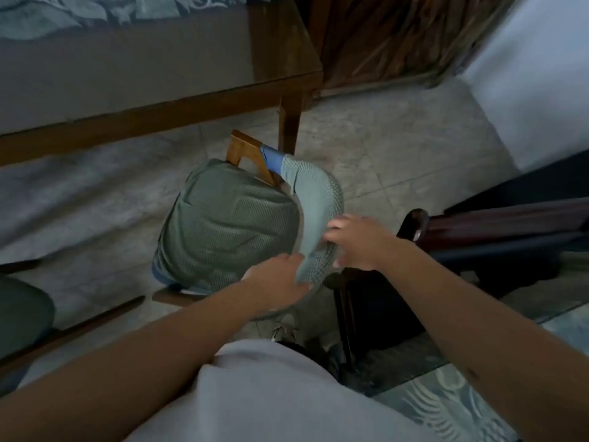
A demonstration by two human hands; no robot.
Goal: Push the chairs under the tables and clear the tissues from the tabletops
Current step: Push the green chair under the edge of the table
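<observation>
A wooden chair [245, 145] with a green fabric seat [229, 224] and a green-covered curved backrest [315, 199] stands on the tiled floor, its front facing the wooden table [153, 113] at the upper left. My left hand [280, 279] grips the near end of the backrest from the left. On the right of that same end my right hand [360, 240] curls around the top edge. The chair stands clear of the table's edge, close to its right front leg [288, 129]. No tissue is visible on the stretch of tabletop in view.
Another green chair seat [22, 311] shows at the left edge. A dark wooden piece of furniture [478, 231] stands close on the right. A white wall or pillar [535, 78] rises at the upper right. A patterned cloth [446, 406] lies at the lower right.
</observation>
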